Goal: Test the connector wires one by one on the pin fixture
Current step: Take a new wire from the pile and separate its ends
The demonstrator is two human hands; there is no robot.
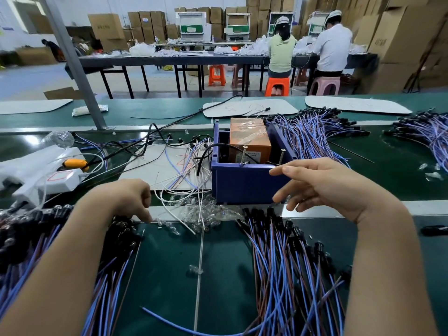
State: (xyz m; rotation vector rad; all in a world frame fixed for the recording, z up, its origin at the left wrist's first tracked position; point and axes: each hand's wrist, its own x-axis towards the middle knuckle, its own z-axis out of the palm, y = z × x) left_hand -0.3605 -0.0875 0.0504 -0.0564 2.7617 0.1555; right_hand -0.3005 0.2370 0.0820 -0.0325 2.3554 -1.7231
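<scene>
Green belt surface (pixel 169 263) of an assembly line, with a second work table, stacked cardboard boxes (pixel 109 25) and two seated workers (pixel 282 49) in the background.

The pin fixture (pixel 242 183) is a blue open-topped box standing at centre, just beyond the metal rail that crosses the belt. Its long axis runs away from the person. It holds an orange block (pixel 249 139). Two threaded pins (pixel 243 155) rise near its front wall, roughly upright and leaning slightly.

Connector wires lie in two fanned bundles on the near belt. In the right bundle (pixel 286 263) the long axis runs from the near edge toward the fixture. Its black connector heads point away from the person and end just short of the box, and the loose blue and brown ends trail toward the viewer. The left bundle (pixel 29 238) lies likewise, heads at the far end, and passes under the left forearm.

The right hand (pixel 322 187) hovers in front of the box's right front corner, fingers straight and spread, holding nothing. The left hand (pixel 126 197) hangs knuckles up with its fingers curled downward. One fingertip reaches the rail beside a heap of clear caps (pixel 206 214); whether it pinches anything cannot be told.

A white power strip (pixel 55 178) sits at left, and further wire bundles (pixel 315 132) lie behind the fixture.
</scene>
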